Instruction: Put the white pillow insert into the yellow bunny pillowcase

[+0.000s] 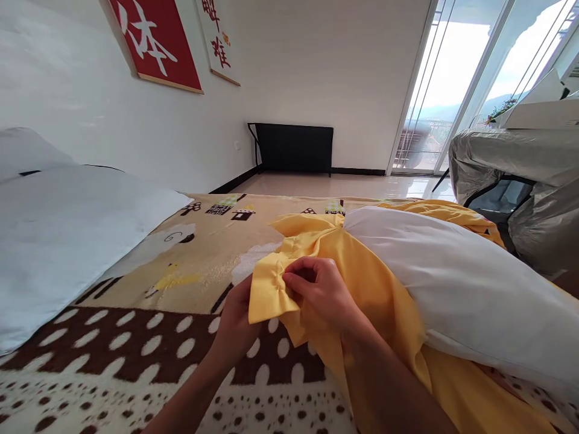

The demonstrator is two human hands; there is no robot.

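Observation:
A yellow pillowcase (380,283) lies gathered in front of me, partly over a plump white pillow (452,271). My left hand (237,310) holds the near-left edge of the pillowcase from beneath, and a folded flap of cloth hides its fingers. From the right, my right hand (325,292) pinches puckered cloth of the same edge between thumb and index finger. Both hands are close together, just left of the pillow's end. Whether the pinched spot has a tie or fastening is too small to tell.
A patterned blanket (181,337) spreads beneath everything. At the left rests another white pillow (81,223). More yellow-orange cloth (452,214) lies behind the near pillow. Beyond the bed are a black folded panel (294,147), a plastic-covered piece of furniture (511,157) and glass doors (452,78).

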